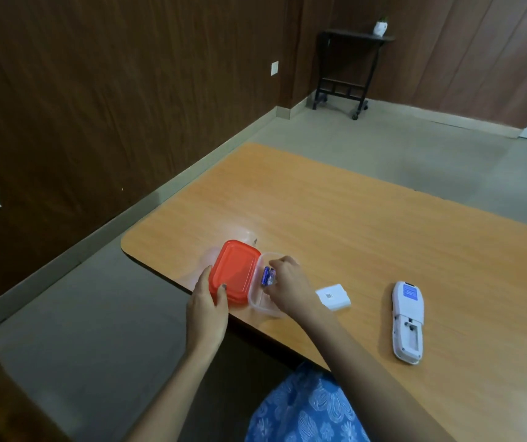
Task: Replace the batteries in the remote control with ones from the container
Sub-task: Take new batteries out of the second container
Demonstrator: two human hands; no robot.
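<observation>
A clear plastic container (260,306) sits near the table's front left edge. Its red lid (235,271) is shifted to the left and covers only part of it. My left hand (206,303) grips the lid's near left side, thumb on top. My right hand (287,283) reaches into the uncovered part and pinches blue batteries (267,276). The white remote control (408,320) lies face down at the right, its battery compartment uncovered and looking empty. Its white battery cover (333,296) lies between container and remote.
The orange wooden table (335,224) stretches away to the right and back. A dark panelled wall runs along the left. A small black stand (348,68) with a white pot stands in the far corner. My blue patterned clothing (306,409) shows below the table edge.
</observation>
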